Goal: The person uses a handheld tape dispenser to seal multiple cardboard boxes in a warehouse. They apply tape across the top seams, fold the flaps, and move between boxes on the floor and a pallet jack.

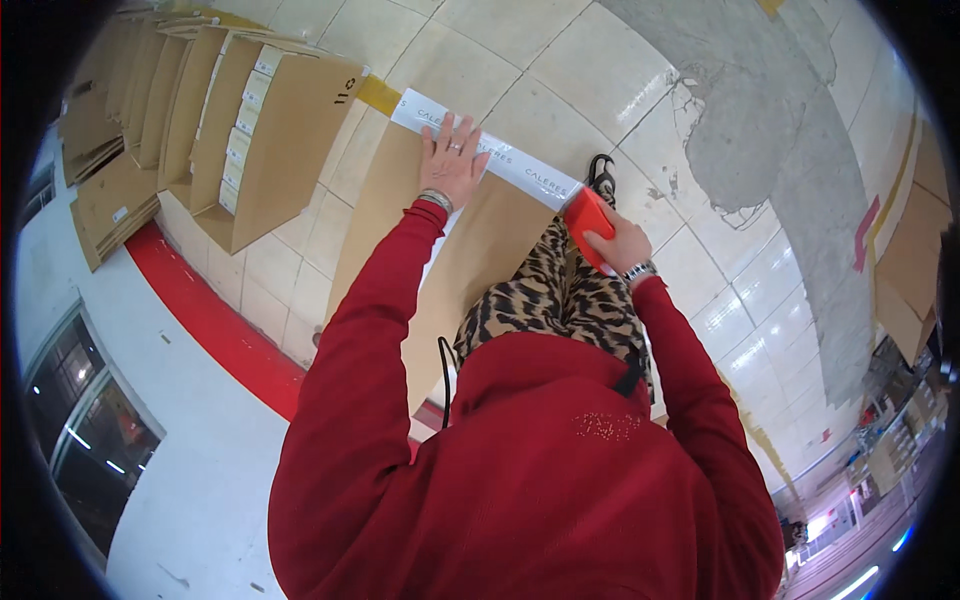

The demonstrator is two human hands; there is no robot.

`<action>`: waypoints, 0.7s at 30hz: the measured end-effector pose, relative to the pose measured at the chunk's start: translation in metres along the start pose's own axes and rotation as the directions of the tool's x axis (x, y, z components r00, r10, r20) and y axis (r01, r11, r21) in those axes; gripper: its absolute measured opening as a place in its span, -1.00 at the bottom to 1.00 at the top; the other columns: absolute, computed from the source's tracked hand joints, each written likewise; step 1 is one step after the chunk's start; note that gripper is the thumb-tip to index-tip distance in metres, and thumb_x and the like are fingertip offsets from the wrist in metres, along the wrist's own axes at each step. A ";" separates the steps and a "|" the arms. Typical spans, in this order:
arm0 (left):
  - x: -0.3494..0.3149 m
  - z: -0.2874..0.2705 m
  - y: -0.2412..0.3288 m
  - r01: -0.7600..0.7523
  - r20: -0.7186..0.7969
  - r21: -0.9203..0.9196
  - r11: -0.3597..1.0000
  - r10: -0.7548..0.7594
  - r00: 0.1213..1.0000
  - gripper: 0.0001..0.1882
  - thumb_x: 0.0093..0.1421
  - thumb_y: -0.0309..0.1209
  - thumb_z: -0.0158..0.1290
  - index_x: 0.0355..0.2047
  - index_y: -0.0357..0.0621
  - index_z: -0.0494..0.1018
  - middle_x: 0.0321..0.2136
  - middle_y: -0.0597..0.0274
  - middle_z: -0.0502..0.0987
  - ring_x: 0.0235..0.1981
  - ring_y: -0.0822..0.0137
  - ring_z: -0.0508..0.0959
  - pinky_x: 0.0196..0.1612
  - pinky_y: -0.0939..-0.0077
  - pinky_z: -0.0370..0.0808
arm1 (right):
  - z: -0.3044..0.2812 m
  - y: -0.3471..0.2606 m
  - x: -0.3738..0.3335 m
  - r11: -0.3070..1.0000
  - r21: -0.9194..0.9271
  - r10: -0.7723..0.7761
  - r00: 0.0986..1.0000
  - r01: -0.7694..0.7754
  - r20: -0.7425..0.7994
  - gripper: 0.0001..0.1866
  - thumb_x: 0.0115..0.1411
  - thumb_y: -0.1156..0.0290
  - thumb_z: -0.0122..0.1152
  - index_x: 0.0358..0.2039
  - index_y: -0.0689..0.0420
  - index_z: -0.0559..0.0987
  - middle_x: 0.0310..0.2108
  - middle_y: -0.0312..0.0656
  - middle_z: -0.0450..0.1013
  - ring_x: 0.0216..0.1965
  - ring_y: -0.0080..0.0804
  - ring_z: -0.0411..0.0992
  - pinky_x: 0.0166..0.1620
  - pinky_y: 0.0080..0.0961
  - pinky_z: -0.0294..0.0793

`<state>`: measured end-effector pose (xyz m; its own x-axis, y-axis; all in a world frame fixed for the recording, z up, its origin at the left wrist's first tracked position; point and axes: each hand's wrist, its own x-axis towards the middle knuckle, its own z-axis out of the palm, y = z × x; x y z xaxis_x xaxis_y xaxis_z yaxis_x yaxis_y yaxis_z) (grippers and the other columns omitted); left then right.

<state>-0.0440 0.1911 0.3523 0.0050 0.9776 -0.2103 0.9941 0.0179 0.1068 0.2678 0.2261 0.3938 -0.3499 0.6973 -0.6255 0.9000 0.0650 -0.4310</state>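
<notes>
A brown cardboard box [500, 235] stands in front of me, on the left of my legs. Along its far edge runs a strip of white printed packing tape [530, 178]. My left hand [455, 168] lies flat across the tape and the cardboard, fingers spread, a ring on one finger. At the strip's right end is a red tape dispenser [585, 222], gripped by my right hand [626, 246]. The tape runs right up to the dispenser, and its roll is hidden from view.
At the far left several open cardboard boxes [310, 140] stand in a row, the nearest with white boxes [240, 130] inside. A white wall with a red band [200, 305] runs along the left. Pale tiles with a grey cement patch [760, 130] make up the floor. More cardboard [910, 270] stands right.
</notes>
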 end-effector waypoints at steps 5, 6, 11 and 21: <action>-0.016 -0.007 0.064 -0.136 0.109 -0.055 0.989 0.142 0.984 -0.38 0.17 0.02 -0.26 0.02 -0.27 0.27 0.05 -0.03 0.27 0.22 -0.06 0.00 0.22 -0.08 -0.21 | 0.030 -0.051 0.013 0.962 -0.257 0.112 0.991 -0.091 0.067 -0.44 -0.03 0.06 0.03 0.02 -0.06 0.32 -0.47 -0.09 0.51 -0.40 -0.21 0.50 -0.15 -0.18 0.31; -0.016 -0.012 0.083 -0.156 0.141 -0.042 0.987 0.161 0.977 -0.38 0.16 0.01 -0.23 -0.01 -0.30 0.29 0.03 -0.07 0.29 0.20 -0.07 0.04 0.21 -0.08 -0.19 | 0.031 -0.048 0.015 0.958 -0.262 0.136 0.990 -0.121 0.040 -0.48 -0.02 0.07 0.03 -0.02 -0.05 0.34 -0.46 -0.09 0.51 -0.40 -0.20 0.50 -0.16 -0.18 0.31; 0.004 0.006 0.141 -0.111 0.284 0.060 0.992 0.089 0.955 -0.58 0.10 -0.18 -0.15 -0.19 -0.26 0.43 -0.19 -0.02 0.46 0.00 -0.05 0.31 0.15 -0.16 -0.10 | 0.037 -0.008 0.026 0.917 -0.313 0.272 0.961 -0.246 0.041 -0.49 -0.03 0.06 0.08 -0.05 -0.06 0.35 -0.38 -0.10 0.51 -0.32 -0.16 0.49 -0.21 -0.21 0.38; 0.055 0.046 0.035 -0.178 0.294 -0.276 0.944 0.259 0.920 -0.63 -0.06 -0.11 0.07 -0.33 -0.10 0.49 -0.53 0.12 0.53 -0.45 0.14 0.53 -0.42 0.12 0.42 | 0.022 0.134 -0.071 0.837 -0.121 0.511 0.841 -0.534 -0.177 -0.61 0.00 0.19 -0.06 -0.11 -0.08 0.39 -0.13 -0.07 0.42 -0.08 -0.13 0.40 -0.10 -0.09 0.35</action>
<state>-0.0035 0.2354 0.2995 0.2941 0.8426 -0.4512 0.9082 -0.0993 0.4066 0.4077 0.1696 0.3663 0.2119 0.7458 -0.6316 0.9714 -0.2316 0.0524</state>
